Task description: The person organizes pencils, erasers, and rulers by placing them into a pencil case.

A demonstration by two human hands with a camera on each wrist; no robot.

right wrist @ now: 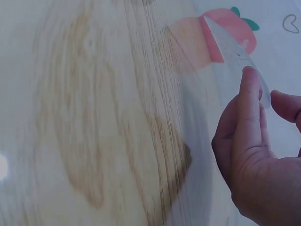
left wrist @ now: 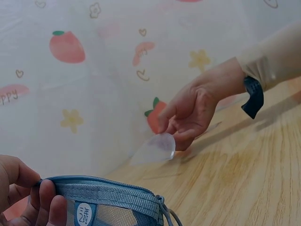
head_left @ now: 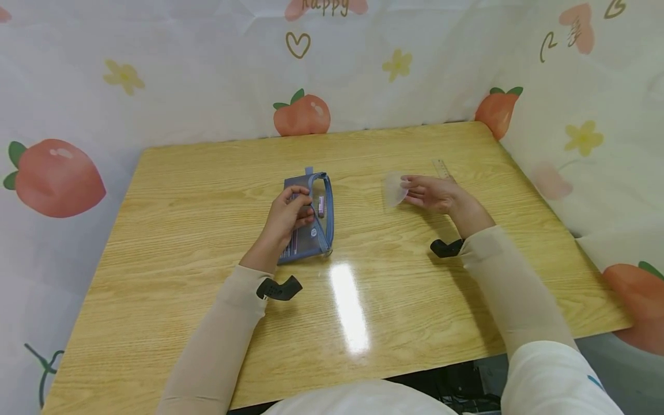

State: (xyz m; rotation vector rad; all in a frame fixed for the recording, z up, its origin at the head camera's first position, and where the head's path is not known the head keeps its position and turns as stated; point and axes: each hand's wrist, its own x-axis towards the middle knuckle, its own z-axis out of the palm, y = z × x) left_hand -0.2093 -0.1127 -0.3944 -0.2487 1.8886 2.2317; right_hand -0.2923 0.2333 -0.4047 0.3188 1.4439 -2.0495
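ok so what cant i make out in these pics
- Head view: part of the pouch, covered by the left hand
- Head view: what the small purple item is, too small
- Head view: the ruler's near end, behind the right hand
- Left wrist view: the pouch's lower part, cut off by the bottom edge
- Right wrist view: markings on the clear plastic piece, blurred
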